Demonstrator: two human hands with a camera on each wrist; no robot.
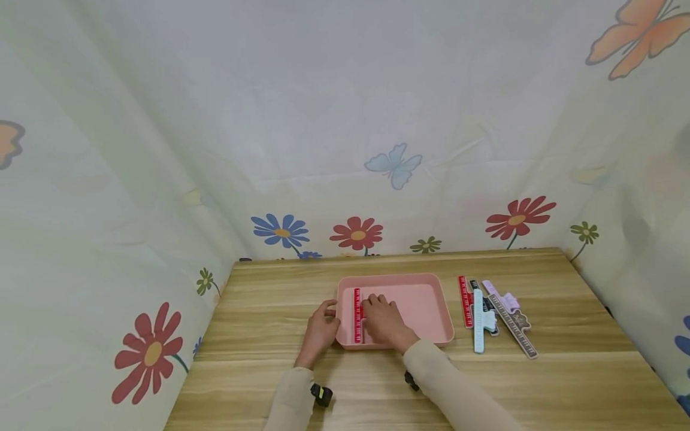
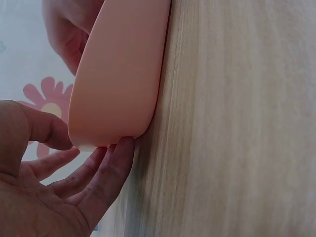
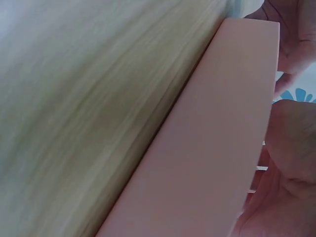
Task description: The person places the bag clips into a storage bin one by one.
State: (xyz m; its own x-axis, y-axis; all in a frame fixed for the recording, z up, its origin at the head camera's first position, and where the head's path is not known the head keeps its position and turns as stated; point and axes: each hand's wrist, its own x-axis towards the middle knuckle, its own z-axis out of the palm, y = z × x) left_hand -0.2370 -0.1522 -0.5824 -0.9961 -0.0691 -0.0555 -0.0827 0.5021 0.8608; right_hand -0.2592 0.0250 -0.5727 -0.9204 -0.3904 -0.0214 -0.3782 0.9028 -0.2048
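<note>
A pink tray lies on the wooden table. My left hand is at its left end, and in the left wrist view the extended fingers and thumb touch the tray's outer wall. Inside the tray, near that end, is a long red page clip with a pale keyboard-like pattern. My right hand reaches over the front rim and pinches the clip's side tab, which the fingers partly cover. In the right wrist view, the tray wall hides the fingertips of the right hand.
Right of the tray lie several more long clips: a red one, a light blue one over a black one, a lilac one and a grey one. A flower-print curtain stands behind the table.
</note>
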